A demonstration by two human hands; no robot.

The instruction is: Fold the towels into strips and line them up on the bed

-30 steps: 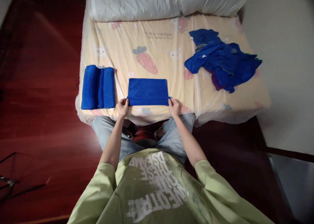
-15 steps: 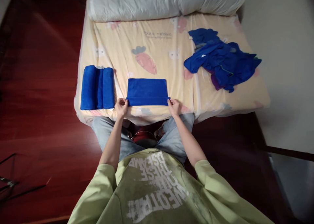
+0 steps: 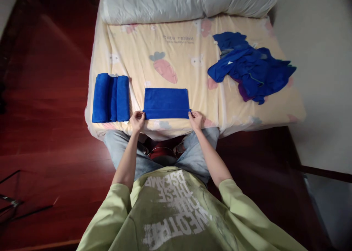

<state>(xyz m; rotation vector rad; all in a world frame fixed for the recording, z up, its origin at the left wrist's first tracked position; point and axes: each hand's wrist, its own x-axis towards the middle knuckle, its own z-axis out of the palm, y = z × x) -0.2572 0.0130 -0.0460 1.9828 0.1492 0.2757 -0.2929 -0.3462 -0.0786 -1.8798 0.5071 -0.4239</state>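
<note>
A blue cloth towel (image 3: 166, 99) lies flat as a rectangle near the front edge of the bed, with a folded strip along its near side. At its near left corner, my left hand (image 3: 137, 121) pinches the end of that strip between thumb and fingers. My right hand (image 3: 195, 120) pinches the opposite end at the near right corner. Just left of my left hand rest rolled or folded blue towels (image 3: 110, 98), side by side. A loose, crumpled heap of blue cloths (image 3: 251, 67) lies to the right, with a purple piece partly under it.
The bed (image 3: 176, 71) has a yellow sheet with carrot and rabbit prints. A grey-white bolster or rolled quilt (image 3: 187, 3) spans its far side. A wall (image 3: 319, 78) stands at the right. Dark thin legs of a stand (image 3: 16, 203) are on the red floor at lower left.
The whole view has shifted slightly, so things appear a little further right. Both hands keep their pinch on the towel's corners, and the towel looks the same.
</note>
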